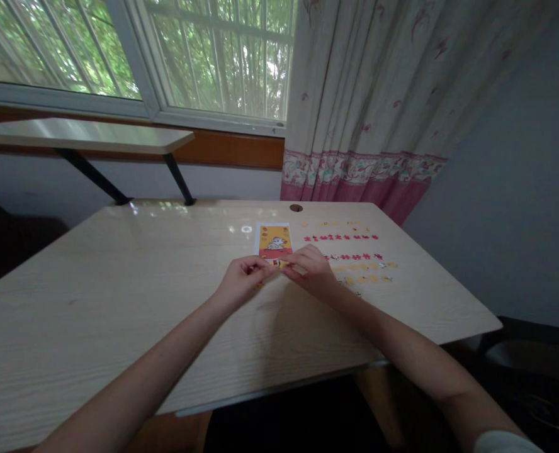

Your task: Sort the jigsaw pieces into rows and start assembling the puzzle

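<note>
My left hand (242,278) and my right hand (310,267) meet over the middle of a pale wooden table (119,302), fingers pinched together on small yellow jigsaw pieces (279,263) between them. Just beyond the fingertips lies a small orange and yellow picture card (274,240) showing a cartoon animal. To the right of my right hand, rows of loose puzzle pieces are laid out: red pieces (340,238) in lines and yellow pieces (362,272) nearer me. What exactly each hand pinches is too small to separate.
A cable hole (296,207) sits at the table's far edge. A shelf on black brackets (85,135) hangs under the window at the left. A flowered curtain with a pink hem (359,170) hangs at the right. A dark seat (534,362) stands beside the table's right corner.
</note>
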Action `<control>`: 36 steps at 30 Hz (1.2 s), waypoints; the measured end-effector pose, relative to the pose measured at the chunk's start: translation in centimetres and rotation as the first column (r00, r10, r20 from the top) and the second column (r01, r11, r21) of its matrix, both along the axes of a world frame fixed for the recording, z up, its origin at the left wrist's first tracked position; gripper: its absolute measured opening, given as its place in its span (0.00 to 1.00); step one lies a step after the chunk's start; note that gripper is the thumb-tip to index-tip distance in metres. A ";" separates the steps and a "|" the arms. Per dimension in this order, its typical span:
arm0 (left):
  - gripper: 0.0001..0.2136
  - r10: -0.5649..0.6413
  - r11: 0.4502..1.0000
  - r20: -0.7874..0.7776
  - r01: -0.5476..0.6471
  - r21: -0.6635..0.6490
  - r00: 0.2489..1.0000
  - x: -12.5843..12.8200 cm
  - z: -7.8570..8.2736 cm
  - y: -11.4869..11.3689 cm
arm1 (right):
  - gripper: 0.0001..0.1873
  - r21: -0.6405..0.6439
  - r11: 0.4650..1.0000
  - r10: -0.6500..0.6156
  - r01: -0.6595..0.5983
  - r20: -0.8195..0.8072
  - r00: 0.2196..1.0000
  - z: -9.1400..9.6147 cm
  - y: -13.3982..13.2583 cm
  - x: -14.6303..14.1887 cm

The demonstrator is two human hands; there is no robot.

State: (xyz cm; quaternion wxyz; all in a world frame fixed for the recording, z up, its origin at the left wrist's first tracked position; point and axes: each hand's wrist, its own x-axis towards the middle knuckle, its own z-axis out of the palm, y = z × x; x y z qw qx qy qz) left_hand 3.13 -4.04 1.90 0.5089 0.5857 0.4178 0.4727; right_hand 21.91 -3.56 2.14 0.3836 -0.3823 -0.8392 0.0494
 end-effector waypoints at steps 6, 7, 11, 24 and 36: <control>0.11 0.126 0.991 -0.158 -0.116 0.072 0.979 -1.1 -0.7 1.1 | 0.13 0.051 0.995 -0.081 0.081 -0.009 0.997 0.7 0.2 1.3; 0.10 0.183 0.975 -0.242 -0.145 0.169 0.953 -1.5 -0.7 1.3 | 0.13 0.053 0.995 -0.086 0.086 -0.013 0.996 0.7 0.3 1.5; 0.09 0.295 0.852 -0.603 0.081 0.517 0.741 -3.8 -0.7 2.3 | 0.14 -0.019 0.993 -0.113 0.114 0.058 0.992 0.1 0.9 2.2; 0.12 0.265 0.797 -0.800 0.344 0.496 0.539 -5.8 -1.4 3.2 | 0.15 -0.281 0.938 -0.091 0.203 0.367 0.926 -1.0 1.5 3.0; 0.13 0.263 0.813 -0.802 0.325 0.484 0.536 -5.8 -1.5 3.2 | 0.10 -0.251 0.949 -0.100 0.193 0.342 0.935 -1.2 1.5 2.7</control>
